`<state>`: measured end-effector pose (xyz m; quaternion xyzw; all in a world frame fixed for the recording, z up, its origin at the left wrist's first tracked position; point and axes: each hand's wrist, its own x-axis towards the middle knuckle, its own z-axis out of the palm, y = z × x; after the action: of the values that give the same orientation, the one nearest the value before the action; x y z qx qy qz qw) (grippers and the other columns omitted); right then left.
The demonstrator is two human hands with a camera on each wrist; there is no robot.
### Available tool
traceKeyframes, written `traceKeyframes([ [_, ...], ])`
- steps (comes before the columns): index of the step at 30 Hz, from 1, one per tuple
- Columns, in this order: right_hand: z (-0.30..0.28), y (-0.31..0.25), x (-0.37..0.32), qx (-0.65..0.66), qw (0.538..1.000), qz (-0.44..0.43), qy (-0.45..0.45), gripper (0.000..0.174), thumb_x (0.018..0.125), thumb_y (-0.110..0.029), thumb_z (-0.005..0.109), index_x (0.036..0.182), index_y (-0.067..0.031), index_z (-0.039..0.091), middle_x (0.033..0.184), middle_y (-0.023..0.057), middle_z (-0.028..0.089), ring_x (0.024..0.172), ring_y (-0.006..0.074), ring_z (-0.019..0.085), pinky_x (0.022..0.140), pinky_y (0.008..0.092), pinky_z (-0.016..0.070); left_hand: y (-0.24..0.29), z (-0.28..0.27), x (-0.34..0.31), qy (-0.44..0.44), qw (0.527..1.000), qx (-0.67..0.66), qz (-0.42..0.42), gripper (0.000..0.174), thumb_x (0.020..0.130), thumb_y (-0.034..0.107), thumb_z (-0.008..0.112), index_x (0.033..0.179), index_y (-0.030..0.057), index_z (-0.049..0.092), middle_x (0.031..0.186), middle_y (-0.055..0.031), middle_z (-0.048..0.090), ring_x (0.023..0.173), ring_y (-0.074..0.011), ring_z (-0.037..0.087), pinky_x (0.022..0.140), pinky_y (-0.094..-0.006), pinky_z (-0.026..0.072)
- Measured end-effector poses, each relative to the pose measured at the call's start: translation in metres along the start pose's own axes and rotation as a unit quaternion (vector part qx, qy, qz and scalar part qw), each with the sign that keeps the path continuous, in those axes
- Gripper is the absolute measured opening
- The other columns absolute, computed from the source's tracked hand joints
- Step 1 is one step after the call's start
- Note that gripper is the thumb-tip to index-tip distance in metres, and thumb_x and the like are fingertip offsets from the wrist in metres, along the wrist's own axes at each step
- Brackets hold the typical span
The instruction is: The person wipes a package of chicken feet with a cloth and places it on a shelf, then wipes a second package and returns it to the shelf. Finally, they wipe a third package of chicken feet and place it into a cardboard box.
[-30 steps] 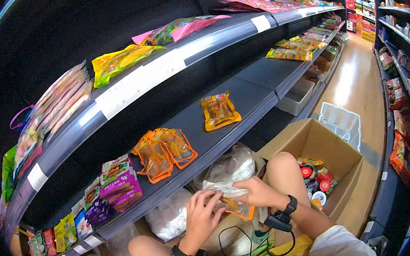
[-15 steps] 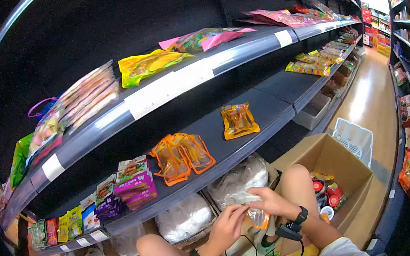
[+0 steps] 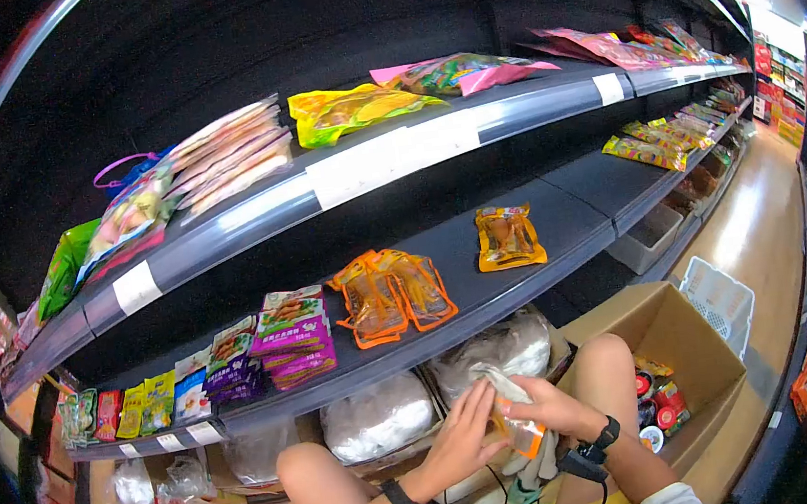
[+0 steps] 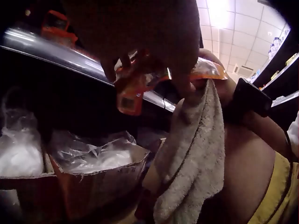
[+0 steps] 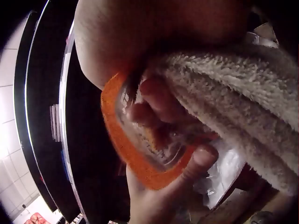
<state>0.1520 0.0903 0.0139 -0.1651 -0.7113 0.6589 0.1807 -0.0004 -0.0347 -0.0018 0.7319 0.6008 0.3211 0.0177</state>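
Observation:
In front of the lower shelf, both hands work close together on an orange-edged clear snack packet (image 3: 520,429). My left hand (image 3: 467,434) reaches in from the left. In the right wrist view its thumb (image 5: 203,157) presses the packet's orange border. Meeting it from the right, my right hand (image 3: 559,407) holds a grey terry cloth (image 4: 198,154), with curled fingertips (image 5: 152,107) against the packet's face. The cloth hangs down below the hands. Part of the packet is hidden by the fingers.
Two similar orange packets (image 3: 398,294) lie on the dark shelf (image 3: 562,265), with a yellow-edged packet (image 3: 508,238) further right. Purple packets (image 3: 292,338) sit to the left. A cardboard box (image 3: 694,349) with several jars stands at the right knee; plastic-lined boxes (image 4: 100,161) sit below the shelf.
The head view has turned left, so the shelf goods shift right. My left fingers, spread a second ago, have come together at the packet and cloth, and the cloth now hangs lower.

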Motion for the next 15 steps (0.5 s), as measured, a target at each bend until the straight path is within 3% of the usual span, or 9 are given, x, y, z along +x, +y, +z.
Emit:
traceKeyframes([
  [2, -0.002, 0.023, 0.001, -0.002, 0.998, 0.017, -0.06, 0.039, 0.087, -0.02, 0.063, 0.118, 0.0014, 0.054, 0.103, 0.0069, 0.061, 0.094, 0.0125, 0.054, 0.084, 0.0299, 0.0449, 0.005, -0.008, 0.002, -0.033, 0.997, 0.06, 0.022, 0.078, 0.075, 0.028, 0.073, 0.136, -0.0006, 0.034, 0.137, -0.0213, 0.038, 0.126, -0.0385, 0.039, 0.102, -0.0414, 0.0364],
  [6, 0.004, 0.004, -0.003, 0.029, 0.999, 0.021, -0.016, 0.035, 0.086, -0.017, 0.063, 0.115, 0.0018, 0.057, 0.098, 0.0053, 0.062, 0.088, 0.0116, 0.055, 0.08, 0.029, 0.0458, 0.001, -0.006, 0.005, -0.022, 1.0, 0.003, -0.003, 0.075, 0.074, 0.03, 0.074, 0.133, 0.0, 0.038, 0.124, -0.0195, 0.045, 0.113, -0.0381, 0.048, 0.093, -0.0407, 0.0404],
  [9, -0.002, 0.005, -0.001, -0.031, 0.999, 0.006, 0.028, 0.028, 0.086, -0.013, 0.063, 0.11, 0.0016, 0.06, 0.098, 0.0049, 0.064, 0.089, 0.0098, 0.056, 0.078, 0.0281, 0.0469, 0.009, -0.011, 0.008, -0.031, 0.998, -0.012, -0.053, 0.074, 0.073, 0.03, 0.074, 0.131, 0.0001, 0.039, 0.113, -0.0175, 0.048, 0.102, -0.0363, 0.052, 0.086, -0.0417, 0.0417],
  [10, 0.001, 0.004, -0.001, -0.049, 0.996, -0.029, 0.07, 0.024, 0.086, -0.012, 0.063, 0.105, 0.0028, 0.063, 0.088, 0.0044, 0.065, 0.08, 0.0092, 0.057, 0.072, 0.0278, 0.048, 0.012, -0.014, 0.011, -0.03, 0.998, -0.002, -0.057, 0.075, 0.073, 0.03, 0.074, 0.131, 0.0001, 0.039, 0.11, -0.0172, 0.049, 0.1, -0.0357, 0.053, 0.085, -0.0419, 0.0419],
  [11, 0.001, 0.004, -0.001, -0.082, 0.993, -0.033, 0.078, 0.024, 0.086, -0.012, 0.062, 0.105, 0.0029, 0.062, 0.088, 0.0044, 0.065, 0.08, 0.009, 0.057, 0.072, 0.0275, 0.0479, 0.013, -0.015, 0.013, -0.03, 0.998, 0.008, -0.06, 0.075, 0.073, 0.03, 0.075, 0.132, 0.0002, 0.038, 0.108, -0.0169, 0.049, 0.097, -0.035, 0.054, 0.083, -0.0421, 0.0421],
  [13, -0.002, 0.006, -0.001, -0.149, 0.983, -0.042, 0.096, 0.024, 0.086, -0.012, 0.062, 0.104, 0.0033, 0.062, 0.087, 0.0044, 0.066, 0.079, 0.0086, 0.057, 0.071, 0.0271, 0.0477, 0.006, -0.011, 0.013, -0.018, 0.998, 0.004, -0.065, 0.068, 0.074, 0.028, 0.074, 0.126, -0.0005, 0.043, 0.106, -0.0162, 0.05, 0.098, -0.0345, 0.053, 0.081, -0.0416, 0.0423],
  [15, -0.004, 0.004, -0.002, -0.134, 0.981, -0.021, 0.141, 0.022, 0.087, -0.011, 0.061, 0.104, 0.0028, 0.062, 0.085, 0.004, 0.065, 0.075, 0.0086, 0.057, 0.067, 0.0263, 0.048, -0.005, -0.004, 0.01, 0.008, 0.998, -0.002, -0.065, 0.064, 0.074, 0.027, 0.073, 0.124, -0.0002, 0.045, 0.107, -0.0159, 0.049, 0.099, -0.0344, 0.052, 0.081, -0.041, 0.0422],
])
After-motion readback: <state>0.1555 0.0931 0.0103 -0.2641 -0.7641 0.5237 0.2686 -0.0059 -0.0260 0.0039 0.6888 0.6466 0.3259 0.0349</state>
